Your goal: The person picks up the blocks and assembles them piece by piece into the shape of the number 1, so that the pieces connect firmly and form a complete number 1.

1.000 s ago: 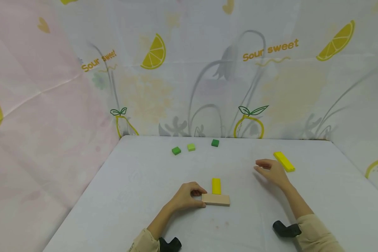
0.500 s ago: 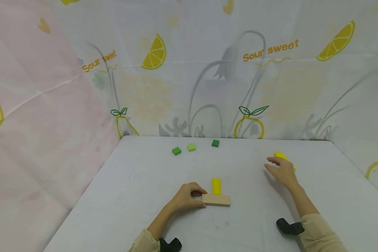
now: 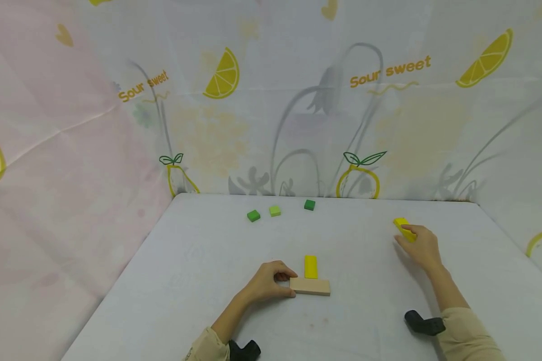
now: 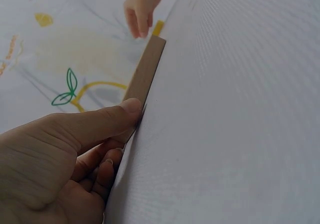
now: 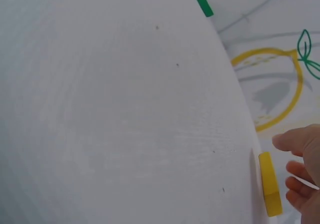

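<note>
My left hand (image 3: 266, 283) pinches the left end of a plain wooden block (image 3: 310, 287) lying on the white table. In the left wrist view, the thumb lies along one side of this wooden block (image 4: 145, 73), with the fingers under the other. A yellow block (image 3: 310, 266) meets the wooden block's far side, pointing away. At the right, my right hand (image 3: 422, 246) is beside a longer yellow block (image 3: 402, 226), partly covering it in the head view. The right wrist view has this yellow block (image 5: 270, 184) just off the parted thumb and fingers.
Two darker green blocks (image 3: 253, 215) (image 3: 309, 205) and a light green block (image 3: 275, 211) lie near the table's back edge. A printed fabric backdrop (image 3: 262, 125) rises behind the table (image 3: 198, 281). Each wrist carries a black device (image 3: 424, 323).
My right hand has moved rightward, from left of the longer yellow block to over its near end. The left hand and the wooden block have stayed put.
</note>
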A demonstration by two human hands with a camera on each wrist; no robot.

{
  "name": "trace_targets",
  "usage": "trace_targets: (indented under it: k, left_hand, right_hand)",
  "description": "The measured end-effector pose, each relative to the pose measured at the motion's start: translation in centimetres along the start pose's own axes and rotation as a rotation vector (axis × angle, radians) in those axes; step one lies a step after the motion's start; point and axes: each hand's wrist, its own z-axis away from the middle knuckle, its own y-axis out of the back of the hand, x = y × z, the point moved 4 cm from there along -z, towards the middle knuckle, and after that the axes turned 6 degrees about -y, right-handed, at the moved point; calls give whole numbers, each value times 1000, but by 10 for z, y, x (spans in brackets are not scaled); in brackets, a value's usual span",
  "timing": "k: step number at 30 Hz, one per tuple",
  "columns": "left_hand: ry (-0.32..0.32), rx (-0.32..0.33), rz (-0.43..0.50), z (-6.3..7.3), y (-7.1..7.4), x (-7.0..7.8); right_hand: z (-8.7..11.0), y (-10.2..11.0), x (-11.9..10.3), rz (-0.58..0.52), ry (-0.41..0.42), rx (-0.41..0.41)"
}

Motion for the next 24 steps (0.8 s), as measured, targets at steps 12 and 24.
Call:
trace_targets:
  k: [12, 24]
  left_hand:
    - [-9, -1, -3, 0, 0, -1]
    - [-11, -1, -4, 0, 1, 1]
  right_hand:
    - [0, 2, 16, 59, -111, -135]
    - [2, 2, 17, 58, -137, -205]
